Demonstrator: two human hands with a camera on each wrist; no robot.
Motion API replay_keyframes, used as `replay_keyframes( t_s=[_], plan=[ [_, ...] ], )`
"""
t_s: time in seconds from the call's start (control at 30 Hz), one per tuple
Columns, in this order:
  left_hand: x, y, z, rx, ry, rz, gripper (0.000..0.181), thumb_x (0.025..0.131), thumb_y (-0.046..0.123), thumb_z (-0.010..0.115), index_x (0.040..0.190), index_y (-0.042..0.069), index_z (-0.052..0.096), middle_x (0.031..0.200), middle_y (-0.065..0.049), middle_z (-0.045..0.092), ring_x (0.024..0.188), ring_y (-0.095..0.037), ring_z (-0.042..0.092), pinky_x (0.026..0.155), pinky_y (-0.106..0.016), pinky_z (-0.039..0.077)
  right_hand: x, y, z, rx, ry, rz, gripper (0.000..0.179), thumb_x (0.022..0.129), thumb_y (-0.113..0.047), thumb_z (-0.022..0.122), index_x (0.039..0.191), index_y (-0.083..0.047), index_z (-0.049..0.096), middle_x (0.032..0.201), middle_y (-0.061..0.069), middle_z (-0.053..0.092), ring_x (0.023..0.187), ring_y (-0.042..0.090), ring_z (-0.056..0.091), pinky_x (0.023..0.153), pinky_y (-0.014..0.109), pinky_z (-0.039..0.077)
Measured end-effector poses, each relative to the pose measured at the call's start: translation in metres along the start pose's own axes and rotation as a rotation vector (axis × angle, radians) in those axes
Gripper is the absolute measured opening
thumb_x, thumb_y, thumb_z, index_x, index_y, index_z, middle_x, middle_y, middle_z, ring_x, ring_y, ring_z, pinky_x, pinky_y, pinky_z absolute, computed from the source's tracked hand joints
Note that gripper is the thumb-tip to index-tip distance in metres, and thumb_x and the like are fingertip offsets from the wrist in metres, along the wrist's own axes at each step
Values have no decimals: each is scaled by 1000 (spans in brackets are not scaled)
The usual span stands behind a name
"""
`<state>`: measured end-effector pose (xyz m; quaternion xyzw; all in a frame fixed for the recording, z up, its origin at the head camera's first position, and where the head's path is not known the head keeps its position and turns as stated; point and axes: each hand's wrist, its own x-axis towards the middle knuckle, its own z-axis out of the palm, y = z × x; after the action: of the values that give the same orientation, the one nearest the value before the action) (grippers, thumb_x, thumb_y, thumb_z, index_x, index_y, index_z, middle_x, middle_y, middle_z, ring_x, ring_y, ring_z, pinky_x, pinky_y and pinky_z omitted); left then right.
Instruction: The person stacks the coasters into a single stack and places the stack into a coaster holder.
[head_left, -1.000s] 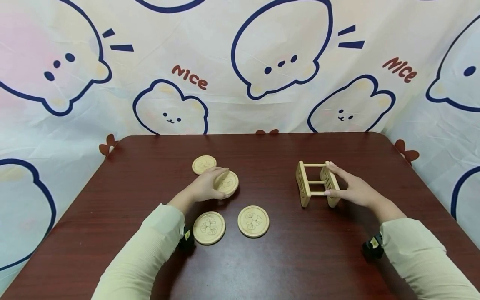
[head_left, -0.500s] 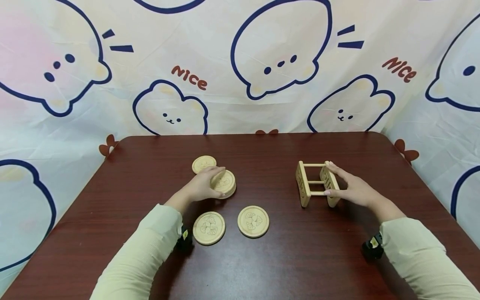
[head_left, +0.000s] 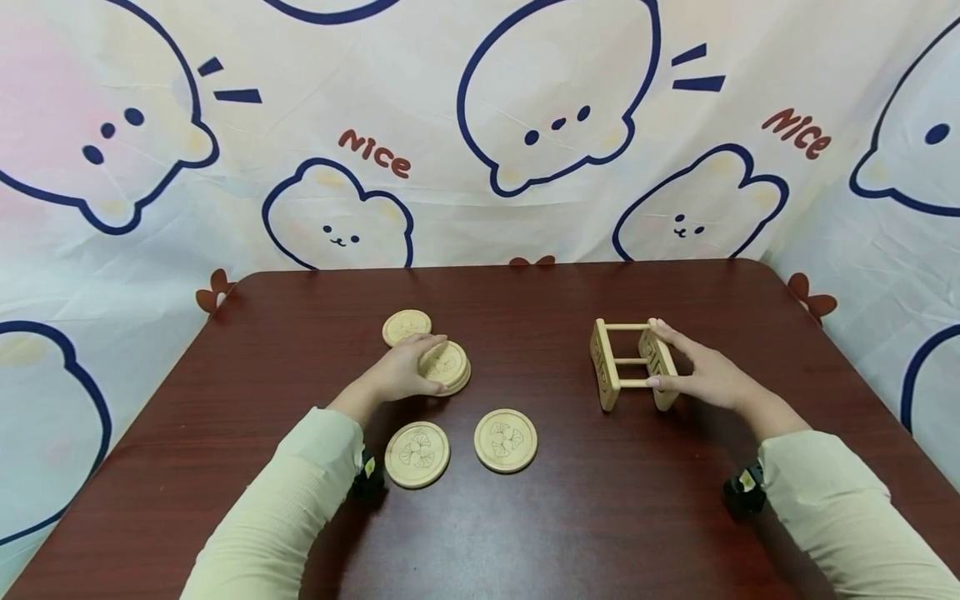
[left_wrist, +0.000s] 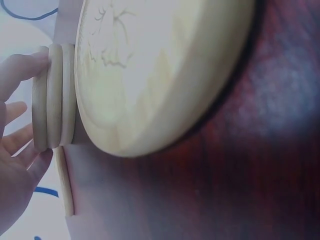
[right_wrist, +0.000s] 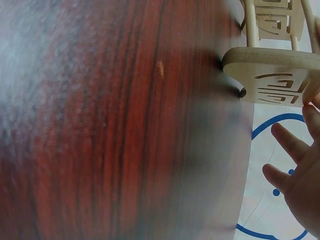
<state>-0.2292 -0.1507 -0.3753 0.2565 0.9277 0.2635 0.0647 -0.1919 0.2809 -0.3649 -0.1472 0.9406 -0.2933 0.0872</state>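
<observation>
Round wooden coasters with engraved leaf patterns lie about the table. My left hand (head_left: 397,371) pinches the top coaster (head_left: 447,362) by its edges, thumb on the near side and fingers on the far side. In the left wrist view it rests on two more coasters (left_wrist: 55,100), slightly offset, making a stack. To the right, my right hand (head_left: 708,377) holds the right side panel of a small wooden coaster rack (head_left: 604,367), thumb at the near end and a finger at the far end. In the right wrist view the other fingers (right_wrist: 290,142) are spread away from the panel.
One coaster (head_left: 406,327) lies flat behind the left hand. Two others, a left one (head_left: 417,455) and a right one (head_left: 506,441), lie nearer the front of the dark wooden table (head_left: 600,517). A printed cloth (head_left: 450,225) hangs behind the table.
My left hand has moved slightly left with its coaster, which now sits more squarely over the stack. The right hand and the rack stay in place.
</observation>
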Motion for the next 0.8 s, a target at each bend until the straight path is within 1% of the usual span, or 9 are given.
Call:
replay_keyframes(
  t_s=[0.2,0.47,0.57,0.8],
  plan=[
    [1,1,-1,1,-8,6,77,65,24,72,130,2,37,127,-19,37,117,-32,32,94,-43,27,0,-1,-1,6,0,1,84,76,-47,59,140,-23,10,143,8,8,125,37,14,90,59,18],
    [3,0,-1,5,-17,10,79,65,24,73,130,1,35,128,-20,36,117,-32,31,95,-42,26,-1,-2,-1,-2,5,0,83,77,-42,60,140,-20,12,143,8,7,124,38,15,89,60,18],
    [3,-1,0,3,-24,9,80,65,25,73,131,1,34,129,-20,35,118,-32,30,95,-42,26,-1,-2,-1,-4,5,0,83,77,-43,60,140,-19,12,143,8,7,124,39,15,89,60,18],
    [1,-3,-2,-18,-29,4,82,65,27,73,132,1,33,130,-20,34,119,-32,28,96,-43,25,-1,-1,0,18,-3,-1,83,76,-44,60,140,-21,12,143,8,8,125,38,13,89,60,18]
  ],
)
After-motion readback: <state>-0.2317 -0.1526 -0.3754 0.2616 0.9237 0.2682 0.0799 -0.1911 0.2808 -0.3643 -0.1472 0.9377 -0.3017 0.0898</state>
